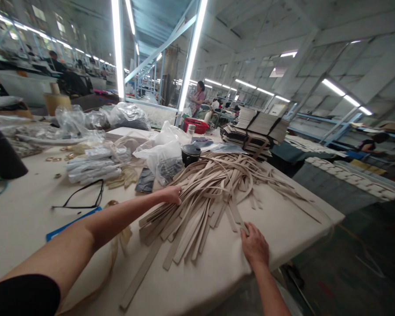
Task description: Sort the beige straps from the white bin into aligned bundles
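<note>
A large heap of long beige strips (197, 197), flat and belt-like, is spread across the cream-covered table (292, 237). At the heap's left side my left hand (171, 194) is closed on some of the strips, its fingertips partly hidden among them. Near the table's front edge, my right hand (254, 246) pinches the end of one strip (238, 215) between thumb and fingers. The other end of that strip runs back into the heap. One loose strip (140, 276) sticks out towards me at the front left.
Left of the heap lie eyeglasses (82, 202), a blue-edged flat item (70, 224), white bundles (92, 164) and plastic bags (166, 158). A black lidded cup (191, 153) and stacked, strapped sheets (256, 127) stand behind. A dark bottle (3, 153) is far left. People work in the background.
</note>
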{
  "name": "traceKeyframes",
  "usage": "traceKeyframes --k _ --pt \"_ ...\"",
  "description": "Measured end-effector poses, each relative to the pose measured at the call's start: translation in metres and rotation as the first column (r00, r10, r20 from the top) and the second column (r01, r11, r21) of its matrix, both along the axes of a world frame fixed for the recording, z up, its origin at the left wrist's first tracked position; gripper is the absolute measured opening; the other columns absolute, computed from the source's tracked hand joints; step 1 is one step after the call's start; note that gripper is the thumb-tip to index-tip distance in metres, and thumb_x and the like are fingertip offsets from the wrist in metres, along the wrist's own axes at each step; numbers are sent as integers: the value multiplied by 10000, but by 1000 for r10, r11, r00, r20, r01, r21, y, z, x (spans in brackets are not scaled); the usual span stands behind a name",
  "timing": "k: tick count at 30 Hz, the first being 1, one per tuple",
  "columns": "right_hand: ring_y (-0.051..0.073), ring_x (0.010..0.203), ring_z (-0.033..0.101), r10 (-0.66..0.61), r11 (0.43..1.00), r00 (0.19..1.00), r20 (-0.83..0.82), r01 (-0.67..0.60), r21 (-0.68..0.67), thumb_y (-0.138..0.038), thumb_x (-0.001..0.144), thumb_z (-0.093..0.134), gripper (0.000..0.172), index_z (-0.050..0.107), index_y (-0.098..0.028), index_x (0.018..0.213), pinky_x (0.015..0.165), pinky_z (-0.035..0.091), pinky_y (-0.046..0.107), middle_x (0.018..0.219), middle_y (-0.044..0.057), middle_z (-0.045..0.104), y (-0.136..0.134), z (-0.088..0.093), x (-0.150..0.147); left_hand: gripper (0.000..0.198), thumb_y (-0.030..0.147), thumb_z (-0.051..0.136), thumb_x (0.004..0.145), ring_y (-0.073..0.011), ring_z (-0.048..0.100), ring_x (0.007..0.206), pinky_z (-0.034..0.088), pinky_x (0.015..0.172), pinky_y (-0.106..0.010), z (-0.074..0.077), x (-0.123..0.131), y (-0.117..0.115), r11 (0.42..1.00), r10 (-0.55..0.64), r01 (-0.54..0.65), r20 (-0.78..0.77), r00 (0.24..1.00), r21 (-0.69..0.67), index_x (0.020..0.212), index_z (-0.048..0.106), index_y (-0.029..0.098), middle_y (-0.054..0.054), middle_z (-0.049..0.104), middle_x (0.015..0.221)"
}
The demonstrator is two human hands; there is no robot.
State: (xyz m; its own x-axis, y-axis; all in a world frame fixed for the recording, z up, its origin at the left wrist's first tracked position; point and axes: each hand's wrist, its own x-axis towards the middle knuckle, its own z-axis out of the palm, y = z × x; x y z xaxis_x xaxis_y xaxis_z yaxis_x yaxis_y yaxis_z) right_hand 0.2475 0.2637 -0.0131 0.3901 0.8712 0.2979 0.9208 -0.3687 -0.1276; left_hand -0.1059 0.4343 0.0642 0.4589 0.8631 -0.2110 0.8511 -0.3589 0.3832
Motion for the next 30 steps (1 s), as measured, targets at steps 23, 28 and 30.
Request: traceKeyframes --k 23,28,30 --pt "295 1305 389 -9 1000 966 -257 9 -1 -312 892 406 471 509 -165 1328 1091 266 459 1438 109 441 5 -5 2 340 207 496 809 -250 635 872 454 758 -318 195 -63 -1 780 260 -130 -128 957 612 1143 558 211 -97 663 948" --pt "259 1284 453 80 997 884 -460 -67 44 -254 750 533 485 601 -174 1224 1104 296 389 1380 107 522 -1 12 8 307 186 476 850 -206 611 887 461 759 -314 303 -69 -40 396 258 -87 -19 966 914 1149 543 172 -78 617 1032" --pt "233 1225 522 137 990 826 -546 -89 114 -264 742 519 485 609 -160 1207 1070 358 338 1300 116 589 -16 19 9 314 198 433 888 -156 588 918 440 769 -290 338 -71 -61 265 229 -59 -3 973 962 1178 522 114 -47 592 1022"
